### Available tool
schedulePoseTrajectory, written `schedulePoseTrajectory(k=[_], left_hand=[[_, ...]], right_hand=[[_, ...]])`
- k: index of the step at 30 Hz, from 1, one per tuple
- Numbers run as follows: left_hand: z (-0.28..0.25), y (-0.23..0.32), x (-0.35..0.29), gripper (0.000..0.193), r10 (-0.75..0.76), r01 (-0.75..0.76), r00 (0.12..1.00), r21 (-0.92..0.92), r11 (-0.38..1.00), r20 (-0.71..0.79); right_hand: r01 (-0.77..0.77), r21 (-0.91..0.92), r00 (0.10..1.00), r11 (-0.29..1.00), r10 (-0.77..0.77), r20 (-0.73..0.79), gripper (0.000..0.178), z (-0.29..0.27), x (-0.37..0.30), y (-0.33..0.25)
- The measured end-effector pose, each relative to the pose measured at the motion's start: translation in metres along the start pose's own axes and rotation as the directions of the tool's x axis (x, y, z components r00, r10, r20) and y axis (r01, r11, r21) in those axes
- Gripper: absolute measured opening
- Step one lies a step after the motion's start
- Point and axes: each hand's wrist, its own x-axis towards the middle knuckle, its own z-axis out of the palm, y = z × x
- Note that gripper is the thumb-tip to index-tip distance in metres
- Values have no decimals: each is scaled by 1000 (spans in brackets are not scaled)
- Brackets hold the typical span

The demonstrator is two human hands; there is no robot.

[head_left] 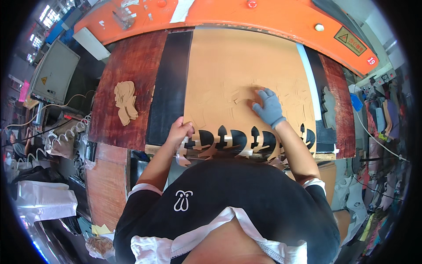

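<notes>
A large tan sheet lies over the middle of the worktable. Its near edge carries a row of leaf-like and curved cut-outs, with the black surface showing through them. My bare left hand is closed on the sheet's near left edge, thumb on top. In a grey glove with bare fingertips, my right hand is spread out over the sheet, right of its middle. Small loose scraps and short marks lie around and beyond it. Whether the right fingertips press on the sheet is hard to tell.
An orange machine beam spans the far side. On the red-brown board at left rests a stack of tan cut pieces. A grey shaped cutting die sits at right. Coiled hose hangs at far left.
</notes>
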Motion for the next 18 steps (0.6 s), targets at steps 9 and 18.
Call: schedulePoseTrajectory(k=[9, 18], left_hand=[[-1, 40, 77, 28, -31, 101, 985, -419, 902, 171], [18, 36, 85, 35, 28, 79, 981, -531, 844, 190]], right_hand=[[6, 297, 982, 955, -61, 177, 52, 68, 61, -102], [-343, 385, 931, 856, 257, 260, 54, 101, 84, -131]])
